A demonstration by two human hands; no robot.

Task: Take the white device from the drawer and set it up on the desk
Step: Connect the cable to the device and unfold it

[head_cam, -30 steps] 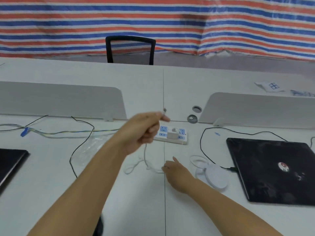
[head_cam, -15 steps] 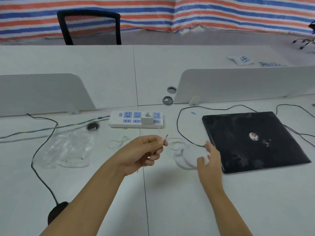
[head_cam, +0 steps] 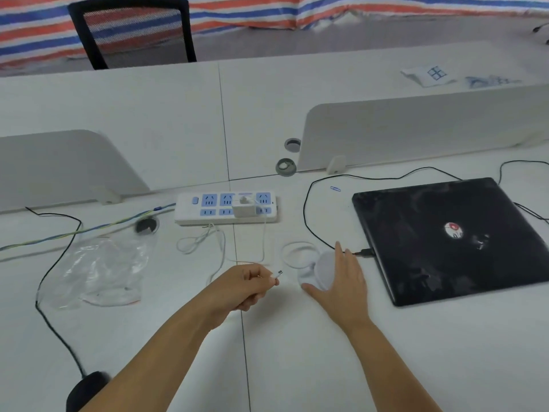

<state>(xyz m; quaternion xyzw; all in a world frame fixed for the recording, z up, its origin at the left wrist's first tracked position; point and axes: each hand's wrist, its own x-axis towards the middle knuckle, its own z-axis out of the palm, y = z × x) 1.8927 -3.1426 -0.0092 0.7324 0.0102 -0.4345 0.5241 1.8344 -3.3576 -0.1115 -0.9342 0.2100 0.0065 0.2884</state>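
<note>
Left hand (head_cam: 246, 288) is closed and pinches the small plug (head_cam: 278, 274) of a thin white cable (head_cam: 263, 242); this cable runs away from the hand to the white adapter (head_cam: 245, 208) in the power strip (head_cam: 225, 208). Right hand (head_cam: 341, 281) grips the white device (head_cam: 322, 270), thumb under it and fingers on top. This device lies on the desk (head_cam: 297, 352), just right of the left hand, and a black laptop (head_cam: 451, 236) is further right.

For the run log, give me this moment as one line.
left hand: pinching thin white cable's plug | right hand: on round white device | white charger: in white power strip
</note>
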